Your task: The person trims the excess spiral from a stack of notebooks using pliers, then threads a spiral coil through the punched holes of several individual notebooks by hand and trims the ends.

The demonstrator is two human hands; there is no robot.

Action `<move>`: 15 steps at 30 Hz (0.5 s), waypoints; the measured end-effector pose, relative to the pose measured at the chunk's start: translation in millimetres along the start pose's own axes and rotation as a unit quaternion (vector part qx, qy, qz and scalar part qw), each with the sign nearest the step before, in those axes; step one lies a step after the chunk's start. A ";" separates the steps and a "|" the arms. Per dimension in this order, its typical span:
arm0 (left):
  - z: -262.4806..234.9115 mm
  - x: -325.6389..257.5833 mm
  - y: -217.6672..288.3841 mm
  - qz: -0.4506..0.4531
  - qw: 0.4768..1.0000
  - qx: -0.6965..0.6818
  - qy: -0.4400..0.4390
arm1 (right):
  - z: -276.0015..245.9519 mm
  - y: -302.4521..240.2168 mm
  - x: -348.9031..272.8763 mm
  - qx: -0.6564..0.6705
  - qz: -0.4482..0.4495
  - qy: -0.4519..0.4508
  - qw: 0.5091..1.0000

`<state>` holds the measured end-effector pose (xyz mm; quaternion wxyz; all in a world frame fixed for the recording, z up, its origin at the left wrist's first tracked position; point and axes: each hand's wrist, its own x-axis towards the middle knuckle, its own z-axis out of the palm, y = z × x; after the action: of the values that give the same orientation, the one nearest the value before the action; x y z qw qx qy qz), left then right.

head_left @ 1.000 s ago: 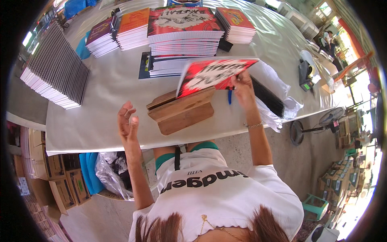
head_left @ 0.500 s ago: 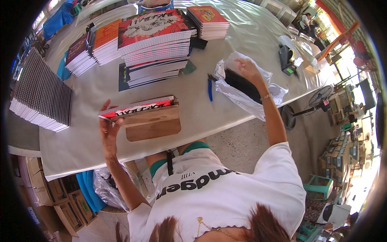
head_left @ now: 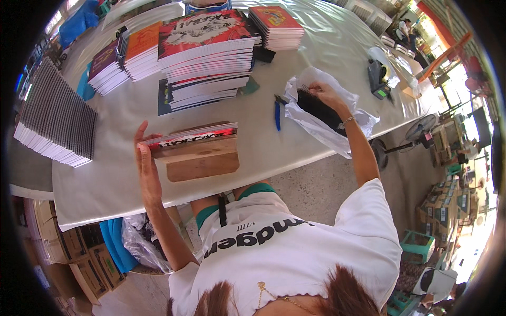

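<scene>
A red-covered notebook (head_left: 195,134) lies on a wooden block jig (head_left: 203,163) near the table's front edge. My left hand (head_left: 143,152) stands flat against the notebook's left end, fingers spread upward. To the right, my right hand (head_left: 320,92) reaches into a white plastic bag (head_left: 329,134) and pinches the top of a bundle of black binding combs (head_left: 320,111). Blue-handled pliers (head_left: 278,111) lie on the table between the jig and the bag.
Tall piles of red, orange and purple notebooks (head_left: 205,50) fill the far side of the white-covered table (head_left: 121,179). A fanned row of grey booklets (head_left: 55,124) lies at the left. A tape dispenser (head_left: 379,73) sits far right. Cardboard boxes (head_left: 79,253) stand under the table.
The red notebook went from my right hand above the jig to lying on it, steadied by my left hand. My right hand set the pliers down and moved right into the bag.
</scene>
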<state>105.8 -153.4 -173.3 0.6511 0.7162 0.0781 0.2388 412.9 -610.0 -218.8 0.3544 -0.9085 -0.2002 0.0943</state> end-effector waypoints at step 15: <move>93.2 -32.0 35.9 0.239 0.886 0.388 0.087 | 31.4 -209.7 -64.9 0.162 -0.200 -0.003 0.966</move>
<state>112.1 -255.4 -149.7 0.2354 0.8848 0.0474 0.3992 282.2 -478.7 -96.9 0.5079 -0.7802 -0.3608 0.0559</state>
